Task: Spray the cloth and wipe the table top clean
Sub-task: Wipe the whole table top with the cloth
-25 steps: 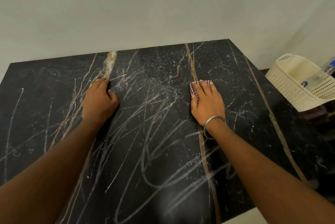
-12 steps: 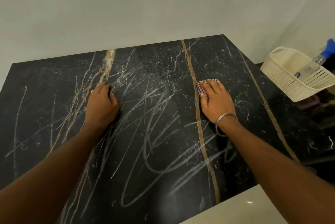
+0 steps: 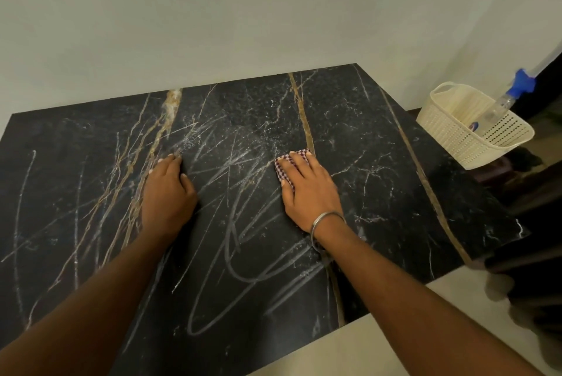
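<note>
Two hands lie flat on the black marble desk (image 3: 380,193): the right hand (image 3: 310,190) presses the checked cloth (image 3: 281,170) under straight, close-set fingers, chalky scrawls lying left toward the left hand (image 3: 167,193), its fingers together. Beyond the cloth's right, a basket (image 3: 456,132) holds the spray bottle (image 3: 501,102).

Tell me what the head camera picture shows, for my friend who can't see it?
A person's right hand presses a checked cloth flat on a black marble table top covered in white scribbles, while the left hand rests flat beside it. To the right, a spray bottle stands in a cream basket.
</note>
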A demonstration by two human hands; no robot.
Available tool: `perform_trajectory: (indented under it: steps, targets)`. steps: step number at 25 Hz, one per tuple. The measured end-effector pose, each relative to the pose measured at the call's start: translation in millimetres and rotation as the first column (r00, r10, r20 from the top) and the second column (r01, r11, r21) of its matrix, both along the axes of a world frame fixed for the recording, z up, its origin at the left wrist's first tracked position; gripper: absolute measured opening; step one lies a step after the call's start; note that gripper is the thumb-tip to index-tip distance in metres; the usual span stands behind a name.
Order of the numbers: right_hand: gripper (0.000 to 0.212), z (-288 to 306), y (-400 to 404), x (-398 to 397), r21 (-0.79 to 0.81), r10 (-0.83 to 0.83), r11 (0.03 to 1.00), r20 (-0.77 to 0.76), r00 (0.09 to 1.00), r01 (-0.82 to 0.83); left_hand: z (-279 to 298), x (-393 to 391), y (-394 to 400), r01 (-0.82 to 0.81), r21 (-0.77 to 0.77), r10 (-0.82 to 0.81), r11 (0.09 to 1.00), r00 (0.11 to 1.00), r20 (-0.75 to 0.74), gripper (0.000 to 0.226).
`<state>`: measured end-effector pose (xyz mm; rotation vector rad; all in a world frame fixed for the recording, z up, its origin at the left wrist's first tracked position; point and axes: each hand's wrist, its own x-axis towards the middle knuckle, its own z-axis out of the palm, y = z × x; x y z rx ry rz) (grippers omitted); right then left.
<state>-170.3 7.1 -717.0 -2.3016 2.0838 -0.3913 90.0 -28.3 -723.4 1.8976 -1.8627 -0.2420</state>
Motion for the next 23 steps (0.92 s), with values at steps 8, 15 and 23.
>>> perform_trajectory:
  steps: [8,15,23]
  targets:
    - [0.05,-3,-5,-74,0.019,-0.231,0.973,-0.029,0.973,0.231,-3,0,21,0.001,0.005,0.0,1.0,1.0,-0.021,0.046]
    - [0.048,2,43,2,0.001,-0.065,0.998,0.017,0.998,0.065,-4,-3,38,0.013,0.006,-0.013,1.0,0.999,-0.036,0.046]
    - [0.051,-4,39,-66,0.033,-0.21,0.977,-0.022,0.977,0.211,-8,0,57,0.025,-0.002,-0.025,1.0,1.0,-0.019,0.046]
